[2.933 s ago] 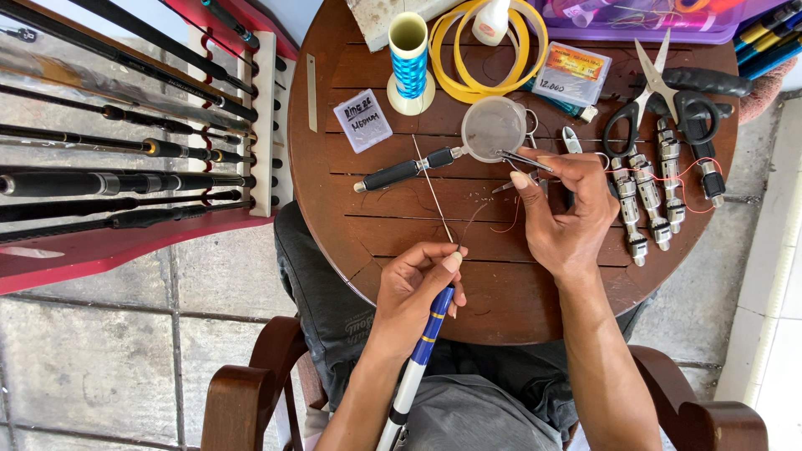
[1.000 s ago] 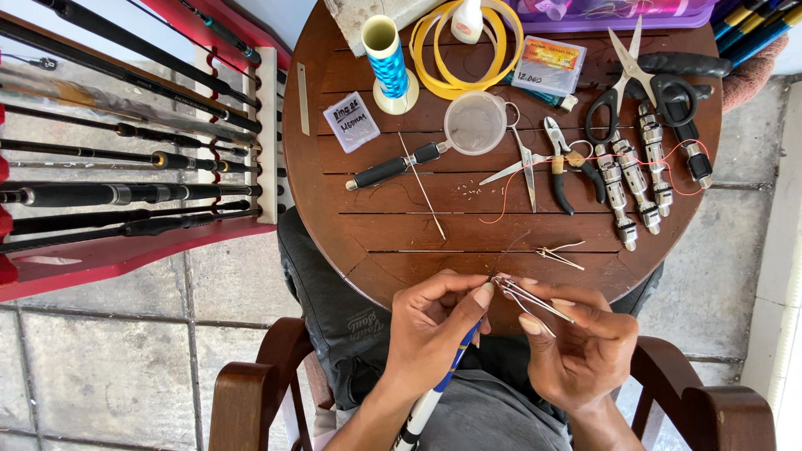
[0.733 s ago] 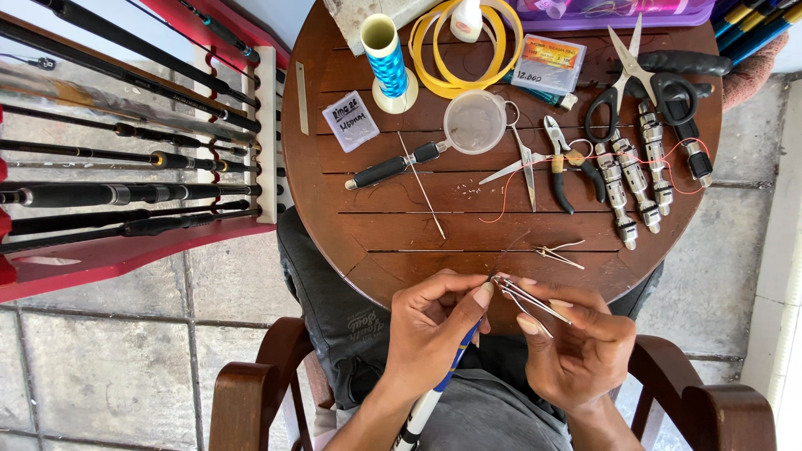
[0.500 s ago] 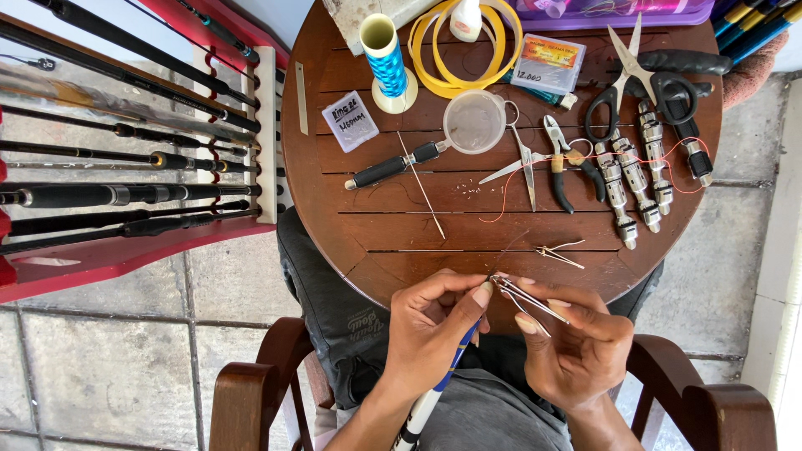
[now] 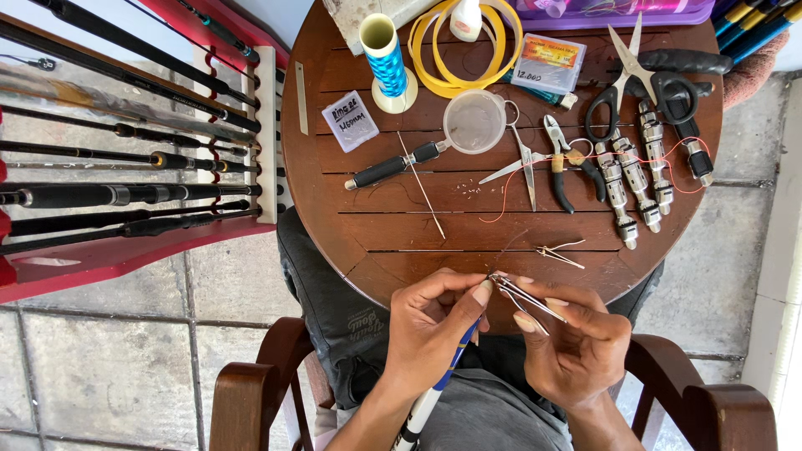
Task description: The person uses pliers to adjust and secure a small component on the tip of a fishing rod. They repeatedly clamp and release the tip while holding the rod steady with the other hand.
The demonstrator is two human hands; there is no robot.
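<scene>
We are pinching the blue-and-white rod [image 5: 443, 376] in our left hand [image 5: 430, 330] and gripping small snips [image 5: 522, 294] in our right hand [image 5: 576, 347] at the round table's [image 5: 334, 217] near edge — trimming, seemingly — needing steady aim next.

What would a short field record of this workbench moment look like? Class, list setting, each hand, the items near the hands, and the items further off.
setting: round wooden table, seen from above by a seated person
left hand: pinches the tip of a blue and white rod
right hand: holds thin metal tweezers at the rod's tip
near the hands: small wire piece on the table
further off: scissors, pliers, blue thread spool, yellow coil
left side: red rack of rods
</scene>
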